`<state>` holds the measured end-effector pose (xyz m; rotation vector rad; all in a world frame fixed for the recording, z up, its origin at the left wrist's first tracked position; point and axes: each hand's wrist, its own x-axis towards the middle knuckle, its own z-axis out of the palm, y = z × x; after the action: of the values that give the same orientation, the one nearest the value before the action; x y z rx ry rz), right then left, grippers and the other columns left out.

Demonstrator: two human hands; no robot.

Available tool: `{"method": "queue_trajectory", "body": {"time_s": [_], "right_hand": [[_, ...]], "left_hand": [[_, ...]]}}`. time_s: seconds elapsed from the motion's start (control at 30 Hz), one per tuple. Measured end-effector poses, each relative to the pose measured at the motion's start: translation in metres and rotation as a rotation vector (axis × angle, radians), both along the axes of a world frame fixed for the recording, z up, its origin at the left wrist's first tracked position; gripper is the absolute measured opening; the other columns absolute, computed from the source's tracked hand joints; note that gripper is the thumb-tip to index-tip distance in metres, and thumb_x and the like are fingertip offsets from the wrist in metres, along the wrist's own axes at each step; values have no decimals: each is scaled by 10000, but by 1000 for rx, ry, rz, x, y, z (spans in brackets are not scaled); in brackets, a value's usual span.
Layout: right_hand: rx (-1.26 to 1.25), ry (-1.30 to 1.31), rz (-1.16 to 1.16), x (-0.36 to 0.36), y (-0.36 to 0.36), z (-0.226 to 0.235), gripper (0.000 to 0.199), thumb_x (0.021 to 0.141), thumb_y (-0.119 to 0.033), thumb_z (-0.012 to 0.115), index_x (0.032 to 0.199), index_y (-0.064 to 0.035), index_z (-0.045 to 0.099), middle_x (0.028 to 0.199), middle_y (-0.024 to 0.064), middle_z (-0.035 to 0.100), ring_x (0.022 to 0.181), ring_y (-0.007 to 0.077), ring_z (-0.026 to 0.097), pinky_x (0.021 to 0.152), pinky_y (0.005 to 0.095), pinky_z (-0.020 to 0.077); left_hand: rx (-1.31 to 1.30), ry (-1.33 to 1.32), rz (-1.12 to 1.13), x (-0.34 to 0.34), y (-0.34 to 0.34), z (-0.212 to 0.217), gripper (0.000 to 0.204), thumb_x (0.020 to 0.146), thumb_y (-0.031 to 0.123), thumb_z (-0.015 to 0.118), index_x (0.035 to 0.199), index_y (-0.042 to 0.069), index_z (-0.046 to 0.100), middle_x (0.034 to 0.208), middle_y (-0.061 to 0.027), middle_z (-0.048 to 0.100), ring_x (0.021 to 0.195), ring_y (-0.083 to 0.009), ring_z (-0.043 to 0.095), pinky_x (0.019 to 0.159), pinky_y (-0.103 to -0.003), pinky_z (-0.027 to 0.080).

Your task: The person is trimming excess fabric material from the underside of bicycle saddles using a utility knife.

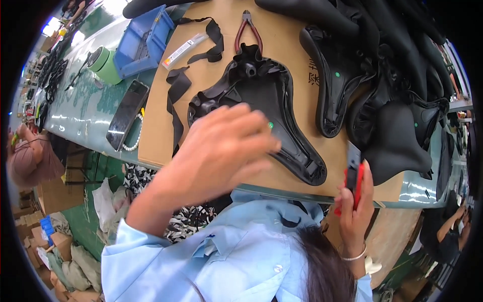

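Saddle shell (266, 108), black plastic and turned underside up, lies on a sheet of brown cardboard (211, 60) spread over the green bench (90, 100). Its long axis runs from about 11 o'clock, where the narrow nose points toward a pair of red-handled pliers (246, 30), down to about 5 o'clock, where the broad rear end sits near the cardboard's front edge. A small green dot shows on its inner face.

Left hand (221, 148) hovers over the lower left flank of the shell, fingers loosely curled and motion-blurred, holding nothing that can be made out; whether the fingertips touch the plastic I cannot tell. From this hand the shell's middle lies toward 1 o'clock, just beside it, so the left is clearly the nearer hand.

Right hand (354, 201) is closed round a red-and-black utility knife (355, 173), held upright off the bench's front edge, at about 4 o'clock from the shell's rear end and apart from it.

Black straps (176, 95) lie at 9 o'clock of the shell, a heap of finished black saddles (397, 136) at 3 o'clock, and a blue bin (143, 43) and green tape roll (103, 63) farther off at 10 o'clock.
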<state>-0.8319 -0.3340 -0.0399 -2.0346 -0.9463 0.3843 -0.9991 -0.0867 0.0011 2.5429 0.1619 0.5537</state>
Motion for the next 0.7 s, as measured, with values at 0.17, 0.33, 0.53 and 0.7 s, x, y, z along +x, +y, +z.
{"method": "queue_trajectory", "body": {"time_s": [0.17,0.33,0.53,0.7], "right_hand": [[133,-408,341,9,28,16,473,808,6,660,1271,-44,577,859,128,647,612,244,578,578,293,487],[-33,-556,507,13,34,21,590,709,15,665,1258,-198,622,669,58,499,546,188,511,491,296,419],[-210,-777,665,16,59,38,593,726,-36,590,1286,-228,602,661,47,436,525,196,464,466,305,378],[-375,-759,757,24,65,70,603,749,-18,549,1314,-231,576,662,52,444,542,217,476,486,313,388]], "left_hand": [[-162,158,-117,19,18,-30,143,746,131,698,851,37,677,799,-74,610,769,-274,595,670,-371,479],[-189,168,-100,26,17,-29,93,765,104,659,804,19,652,734,-91,598,703,-289,598,625,-374,474],[-204,154,-106,31,21,-32,83,779,92,608,758,13,618,726,-100,589,673,-306,583,596,-378,462],[-164,148,-76,30,22,-35,83,778,92,616,754,12,624,701,-107,586,667,-298,589,583,-374,458]]}}
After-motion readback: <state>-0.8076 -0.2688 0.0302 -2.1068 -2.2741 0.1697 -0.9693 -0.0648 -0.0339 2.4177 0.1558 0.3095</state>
